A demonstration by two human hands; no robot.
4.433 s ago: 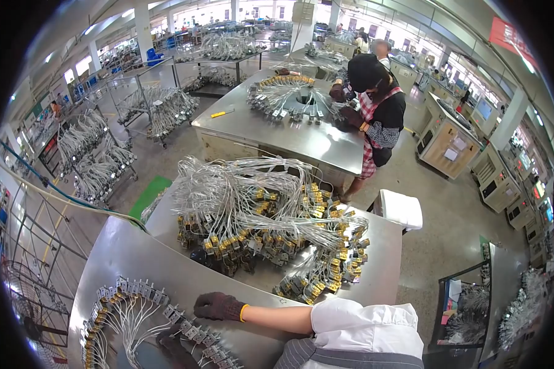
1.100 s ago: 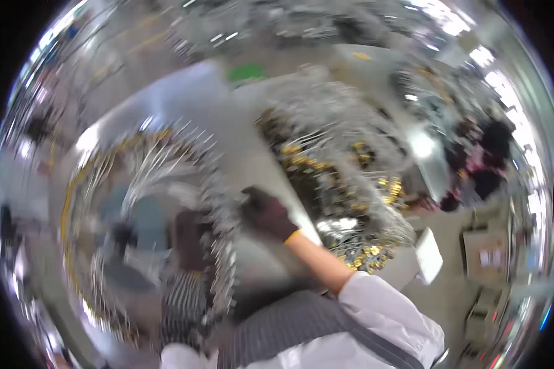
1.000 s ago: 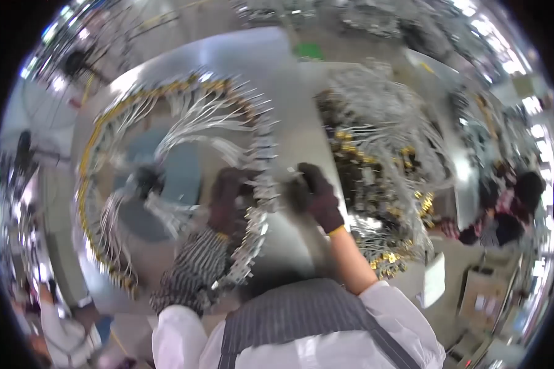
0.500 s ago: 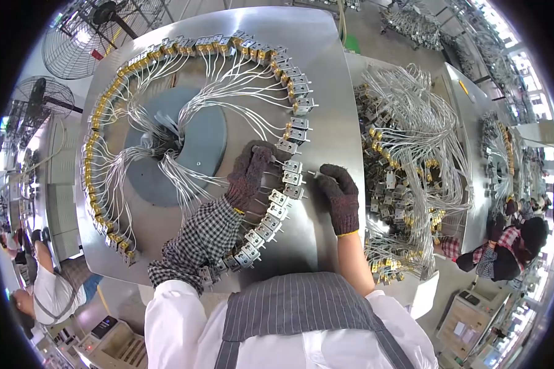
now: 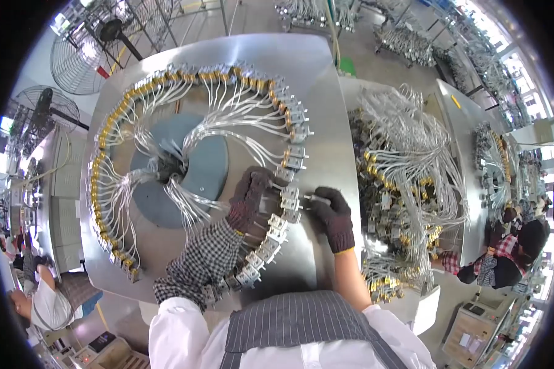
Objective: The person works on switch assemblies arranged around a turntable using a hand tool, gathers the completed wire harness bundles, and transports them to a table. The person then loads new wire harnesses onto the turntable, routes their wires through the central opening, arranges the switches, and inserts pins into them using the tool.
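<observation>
Small metal parts (image 5: 269,246), many with brass pieces and white wires (image 5: 240,115), form a ring on the steel table (image 5: 323,74). The wires run in bundles to a grey round plate (image 5: 206,166) inside the ring. My left hand (image 5: 251,195), in a dark glove, is closed at the inner right edge of the ring, its fingertips against the parts. Just outside the ring, my right hand (image 5: 333,215) is gloved and pinches a small thin piece (image 5: 316,198) that points towards the parts; what it is I cannot make out.
A heap of wired brass parts (image 5: 412,166) lies on a table to the right. Beyond it a co-worker (image 5: 517,249) in a dark cap works at another table (image 5: 474,123). Another person (image 5: 52,298) is at the lower left. Fans (image 5: 74,64) stand at the upper left.
The view has swung from the far tables down to the ring. In the last half second the table and both hands shifted lower in view, with the hands still at the ring's right side.
</observation>
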